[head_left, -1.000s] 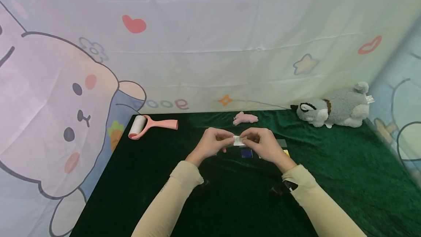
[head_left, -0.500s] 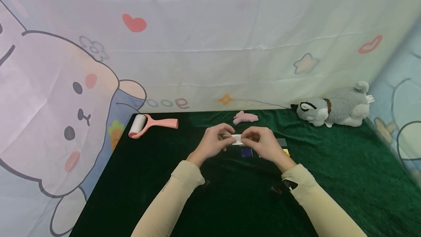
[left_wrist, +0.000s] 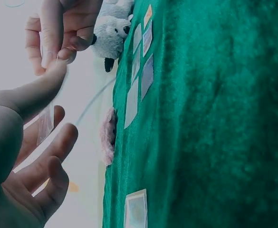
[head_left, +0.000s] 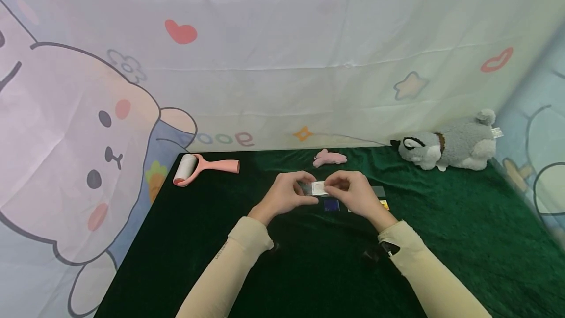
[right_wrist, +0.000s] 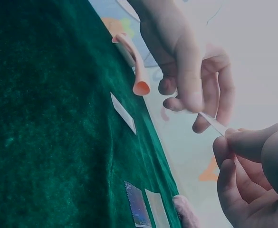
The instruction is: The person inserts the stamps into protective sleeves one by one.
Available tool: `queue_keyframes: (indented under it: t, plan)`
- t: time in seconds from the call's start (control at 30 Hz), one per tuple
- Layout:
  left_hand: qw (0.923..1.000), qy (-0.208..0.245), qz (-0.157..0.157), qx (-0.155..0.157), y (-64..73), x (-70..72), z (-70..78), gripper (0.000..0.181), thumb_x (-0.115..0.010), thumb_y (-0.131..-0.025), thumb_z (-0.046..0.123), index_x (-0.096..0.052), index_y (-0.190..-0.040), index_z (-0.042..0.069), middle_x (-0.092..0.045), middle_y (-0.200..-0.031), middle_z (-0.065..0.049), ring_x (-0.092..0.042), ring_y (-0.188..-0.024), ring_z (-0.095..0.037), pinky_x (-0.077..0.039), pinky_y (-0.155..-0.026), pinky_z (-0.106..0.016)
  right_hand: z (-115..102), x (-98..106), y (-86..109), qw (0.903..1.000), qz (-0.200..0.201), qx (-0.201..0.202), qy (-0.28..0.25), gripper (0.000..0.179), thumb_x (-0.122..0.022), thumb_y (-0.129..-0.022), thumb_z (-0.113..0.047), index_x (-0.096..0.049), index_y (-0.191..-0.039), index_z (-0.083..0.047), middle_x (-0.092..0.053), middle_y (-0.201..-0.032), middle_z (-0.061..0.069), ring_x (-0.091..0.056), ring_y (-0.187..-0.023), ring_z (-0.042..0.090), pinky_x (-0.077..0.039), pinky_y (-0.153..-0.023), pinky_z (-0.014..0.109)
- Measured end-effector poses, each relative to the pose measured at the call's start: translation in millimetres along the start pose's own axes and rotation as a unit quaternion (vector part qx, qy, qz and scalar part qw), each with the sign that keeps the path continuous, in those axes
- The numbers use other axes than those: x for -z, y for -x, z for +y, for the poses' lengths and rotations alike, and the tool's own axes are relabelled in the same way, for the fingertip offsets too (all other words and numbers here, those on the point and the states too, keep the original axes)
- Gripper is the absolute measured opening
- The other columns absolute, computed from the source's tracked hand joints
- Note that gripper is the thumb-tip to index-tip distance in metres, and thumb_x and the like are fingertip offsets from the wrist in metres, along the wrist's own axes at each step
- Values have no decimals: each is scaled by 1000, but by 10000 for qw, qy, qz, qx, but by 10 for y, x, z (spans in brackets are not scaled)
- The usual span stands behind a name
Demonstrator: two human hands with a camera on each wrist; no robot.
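In the head view my left hand (head_left: 282, 193) holds a small clear sleeve (head_left: 305, 189) between thumb and index finger, close to its two edges. My right hand (head_left: 355, 193) pinches a small white-backed stamp (head_left: 319, 189) by its right end. The stamp overlaps the sleeve's right side in this view. Seen edge-on in the right wrist view, the stamp (right_wrist: 214, 124) reaches from the right fingertips to the left thumb tip. Below the hands lies a blue stamp (head_left: 331, 205) with a perforated edge. Another stamp (head_left: 385, 204), yellow, is partly hidden by the right hand.
Several clear sleeves (left_wrist: 131, 107) lie in a row on the green cloth (head_left: 322, 269). A pale-bordered piece (left_wrist: 137, 209) is under the left hand. Farther back are a pink plush toy (head_left: 329, 158), a lint roller (head_left: 207, 166) and a grey plush animal (head_left: 450, 146).
The left thumb has moved down from the stamp, widening its gap to the index finger, and the clear sleeve shows between them. The right hand keeps its pinch, nearly in place.
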State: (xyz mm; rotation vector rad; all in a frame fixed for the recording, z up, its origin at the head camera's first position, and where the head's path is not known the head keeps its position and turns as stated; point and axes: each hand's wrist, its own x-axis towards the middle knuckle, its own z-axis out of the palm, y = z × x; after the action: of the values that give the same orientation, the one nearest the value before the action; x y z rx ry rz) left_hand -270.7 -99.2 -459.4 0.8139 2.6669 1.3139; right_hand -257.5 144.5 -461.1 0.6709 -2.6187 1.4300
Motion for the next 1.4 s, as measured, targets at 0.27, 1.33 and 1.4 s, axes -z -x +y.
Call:
queue_keyframes:
  t: [0.27, 1.33, 1.4]
  plan:
    - [9947, -1018, 67, -113, 0, -17, -9, 41, -87, -90, 26, -71, -127, 24, -73, -121, 5, -68, -93, -12, -57, -77, -28, 8, 9, 3, 10000, -24, -3, -80, 12, -73, -101, -14, -77, -111, -10, -76, -105, 6, -71, -89, 18, -62, -85, 39]
    - [9886, -1444, 110, -415, -29, -56, 81, 43, -86, -90, 26, -72, -129, 20, -76, -115, 1, -69, -86, -9, -54, -70, -24, 16, -29, -18, 9990, -200, -43, -400, 27, -72, -99, -5, -66, -126, -4, -73, -110, 11, -73, -94, 22, -59, -81, 34]
    - [9886, -1440, 104, -419, -32, -63, 82, 43, -86, -90, 27, -71, -130, 20, -76, -115, 2, -68, -86, -9, -54, -70, -24, 12, -30, -18, 9989, -219, -67, -400, 28, -72, -99, -5, -66, -126, -5, -74, -110, 10, -73, -94, 21, -59, -80, 33]
